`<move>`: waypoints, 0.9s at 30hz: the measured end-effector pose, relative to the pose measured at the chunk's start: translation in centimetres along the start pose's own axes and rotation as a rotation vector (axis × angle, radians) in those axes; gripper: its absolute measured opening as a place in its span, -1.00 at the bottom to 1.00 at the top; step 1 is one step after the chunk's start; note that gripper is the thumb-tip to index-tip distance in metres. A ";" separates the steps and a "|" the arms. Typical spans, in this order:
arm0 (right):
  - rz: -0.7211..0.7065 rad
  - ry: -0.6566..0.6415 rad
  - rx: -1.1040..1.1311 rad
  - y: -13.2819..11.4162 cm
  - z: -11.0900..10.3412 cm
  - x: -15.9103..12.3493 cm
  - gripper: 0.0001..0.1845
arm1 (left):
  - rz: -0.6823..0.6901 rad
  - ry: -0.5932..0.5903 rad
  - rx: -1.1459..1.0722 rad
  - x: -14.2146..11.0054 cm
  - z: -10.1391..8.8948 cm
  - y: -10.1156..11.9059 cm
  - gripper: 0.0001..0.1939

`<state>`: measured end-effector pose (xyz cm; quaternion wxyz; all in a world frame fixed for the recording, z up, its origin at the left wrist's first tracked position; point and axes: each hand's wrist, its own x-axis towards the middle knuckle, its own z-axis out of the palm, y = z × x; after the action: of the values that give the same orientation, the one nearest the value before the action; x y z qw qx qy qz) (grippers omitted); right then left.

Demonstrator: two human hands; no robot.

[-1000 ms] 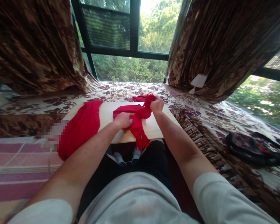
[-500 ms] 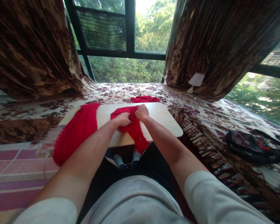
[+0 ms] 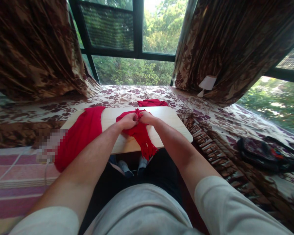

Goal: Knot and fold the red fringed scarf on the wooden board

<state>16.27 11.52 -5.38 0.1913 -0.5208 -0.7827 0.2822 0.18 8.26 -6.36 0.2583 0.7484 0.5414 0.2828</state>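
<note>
A red fringed scarf (image 3: pixel 140 134) lies on a pale wooden board (image 3: pixel 178 125), its tasselled end hanging over the near edge. My left hand (image 3: pixel 128 121) is closed on the scarf's bunched upper part, thumb and fingers pinching. Close against it, my right hand (image 3: pixel 147 117) pinches the same bunch from the other side. A small tuft of red fringe sticks up between the hands. Left of them, a wide red cloth (image 3: pixel 84 130) drapes across the board and off its near left edge. Whether it joins the scarf I cannot tell.
Beyond the board, more red cloth (image 3: pixel 152 103) rests on the flowered cover (image 3: pixel 117 94). A white lamp (image 3: pixel 207 83) stands at the back right, and a black bag (image 3: pixel 264 155) lies at right. Striped bedding (image 3: pixel 17 182) is at left. Curtains (image 3: pixel 36 49) frame the window.
My right hand has turned and come in toward the left hand, its fingers now facing left. A tuft of fringe now shows above the hands. The cloth at left stays put.
</note>
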 end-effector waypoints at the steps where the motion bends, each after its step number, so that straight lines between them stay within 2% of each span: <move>1: -0.007 -0.013 -0.025 0.1 0.0 0.1 -0.91 | 0.020 0.006 -0.012 0.0 0.0 0.0 -0.83; 4: 0.008 0.018 -0.129 0.3 -0.2 0.6 -0.92 | 0.035 0.031 -0.010 0.0 -0.1 0.1 -0.87; 7: 0.107 0.182 -0.215 0.1 -0.4 0.8 -0.83 | 0.047 0.009 0.060 -0.1 -0.1 0.2 -0.89; 9: 0.151 0.261 -0.244 -0.1 -0.6 0.8 -0.75 | 0.054 -0.040 0.108 -0.3 -0.1 0.3 -0.81; 10: 0.153 0.260 -0.252 -0.1 -0.6 0.8 -0.73 | 0.060 -0.085 0.122 -0.4 0.0 0.4 -0.75; 13: 0.104 0.172 -0.292 0.0 -0.4 0.7 -0.70 | 0.095 -0.249 0.188 -0.7 0.3 0.9 -0.58; 15: 0.058 0.131 -0.324 0.4 -0.1 0.7 -0.65 | 0.100 -0.296 0.242 -0.7 0.6 1.2 -0.56; 17: 0.012 0.109 -0.338 0.7 0.0 0.7 -0.66 | 0.082 -0.289 0.281 -0.6 0.9 1.4 -0.58; 22: -0.018 0.098 -0.351 0.8 -0.2 0.8 -0.83 | 0.013 -0.277 0.289 -0.1 1.2 1.5 -0.70; 27: 0.042 -0.057 -0.224 0.0 -0.4 0.9 -0.90 | -0.025 -0.213 0.188 0.2 0.3 0.8 -0.80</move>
<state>16.17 12.50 -5.09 0.1035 -0.5469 -0.8033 0.2119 0.98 8.20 -6.03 0.2467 0.7882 0.5444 0.1463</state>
